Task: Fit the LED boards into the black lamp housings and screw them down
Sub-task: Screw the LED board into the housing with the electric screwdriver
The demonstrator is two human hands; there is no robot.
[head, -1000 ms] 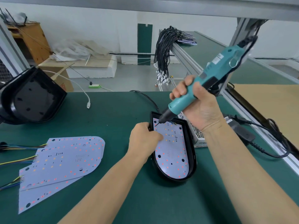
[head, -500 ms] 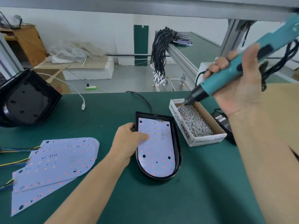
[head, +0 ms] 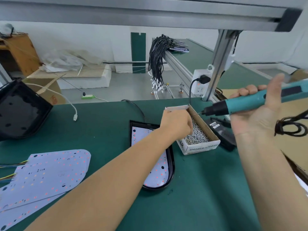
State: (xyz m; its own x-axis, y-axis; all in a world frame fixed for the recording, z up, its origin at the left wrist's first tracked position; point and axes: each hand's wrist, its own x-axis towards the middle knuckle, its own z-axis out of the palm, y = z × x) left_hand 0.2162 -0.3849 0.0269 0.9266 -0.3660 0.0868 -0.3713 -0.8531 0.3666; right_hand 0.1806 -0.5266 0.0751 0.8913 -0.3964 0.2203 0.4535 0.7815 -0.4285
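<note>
On the green bench mat [head: 83, 130] in front of you, your left hand [head: 177, 124] reaches into the open cardboard box of small silver screws [head: 198, 137]; its fingers curl down among them, but you cannot tell whether they pinch one. Your right hand [head: 256, 114] hangs beside the box, palm up, fingers wrapped round the teal electric screwdriver [head: 241, 105], whose black nose and thin bit point left over the box's far end. Under your left forearm lies the black rounded lamp housing [head: 171, 164] with a white LED board [head: 158, 174] seated inside it. Loose white LED boards [head: 50, 174] with coloured wires are stacked at your near left, and another black housing [head: 20, 110] sits tilted at the far left.
</note>
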